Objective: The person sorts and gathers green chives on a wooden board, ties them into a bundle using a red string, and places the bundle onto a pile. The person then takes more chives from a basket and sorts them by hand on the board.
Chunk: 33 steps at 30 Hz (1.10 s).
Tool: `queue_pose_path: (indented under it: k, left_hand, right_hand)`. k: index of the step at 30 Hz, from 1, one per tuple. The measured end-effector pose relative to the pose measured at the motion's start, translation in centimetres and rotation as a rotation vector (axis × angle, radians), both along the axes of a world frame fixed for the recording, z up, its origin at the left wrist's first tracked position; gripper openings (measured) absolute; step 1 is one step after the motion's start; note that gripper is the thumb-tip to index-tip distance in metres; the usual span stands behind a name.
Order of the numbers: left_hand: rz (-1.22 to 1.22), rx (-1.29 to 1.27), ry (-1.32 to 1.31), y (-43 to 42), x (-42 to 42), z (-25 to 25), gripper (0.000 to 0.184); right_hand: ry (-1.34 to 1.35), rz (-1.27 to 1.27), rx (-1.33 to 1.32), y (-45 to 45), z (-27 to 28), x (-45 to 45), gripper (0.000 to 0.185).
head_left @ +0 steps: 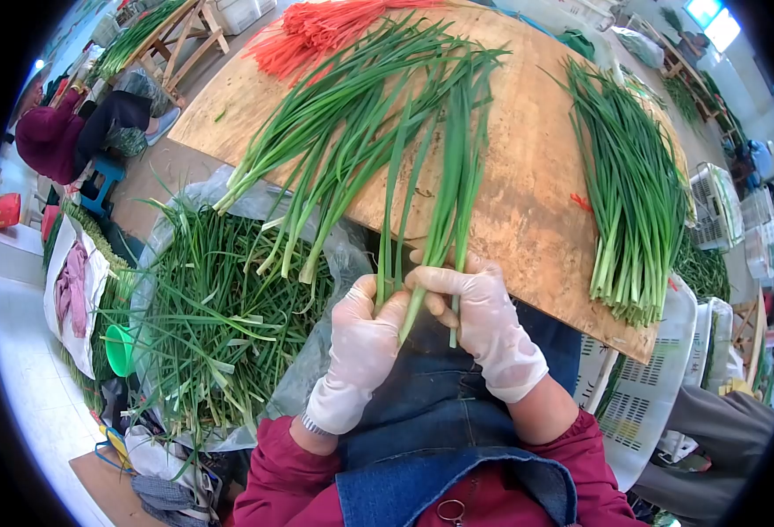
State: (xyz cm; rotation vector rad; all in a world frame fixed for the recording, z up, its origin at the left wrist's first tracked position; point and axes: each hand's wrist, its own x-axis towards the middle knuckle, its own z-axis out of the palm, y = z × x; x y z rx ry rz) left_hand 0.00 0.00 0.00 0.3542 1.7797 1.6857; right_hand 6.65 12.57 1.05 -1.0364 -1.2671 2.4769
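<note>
My left hand [358, 343], in a whitish glove, has its fingers closed on the lower stems of a few green leafy stalks. Beside it my right hand [484, 318], gloved too, pinches the pale ends of more green stalks [450, 198], whose leaves stretch away over the wooden board [528, 158]. Loose green stalks [317, 145] lie just left of these, their pale ends over the board's edge. A thick, neatly aligned bundle of green stalks [626, 193] rests at the board's right side. Red strips [317, 31] are heaped at the far left of the board.
A plastic-lined container's liner [345, 255] surrounds a heap of loose greens [229, 307] at the left. White crates [646, 404] stand at the right. A seated person [53, 132] is at the far left; another person's trousers [712, 448] show at lower right.
</note>
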Motion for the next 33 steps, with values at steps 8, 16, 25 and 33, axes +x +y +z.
queue_pose_path:
  k: [8, 16, 25, 33]
  left_hand:
    - [0.328, 0.009, 0.162, -2.9, 0.7, 1.2, 0.008]
    - [0.793, -0.397, 0.383, -19.3, -2.7, 0.0, 0.018]
    - [0.065, -0.39, 0.719, -8.5, -0.7, 2.4, 0.012]
    - [0.225, -0.261, 1.106, -2.5, -2.7, 2.0, 0.01]
  right_hand:
    - [0.185, -0.048, -0.19, 0.2, 0.0, -0.4, 0.02]
    - [0.286, -0.03, -0.227, 1.7, -0.6, 0.5, 0.022]
    - [0.085, 0.031, -0.031, 0.7, 0.9, 0.9, 0.025]
    - [0.165, -0.105, -0.214, 1.2, 0.3, 1.6, 0.023]
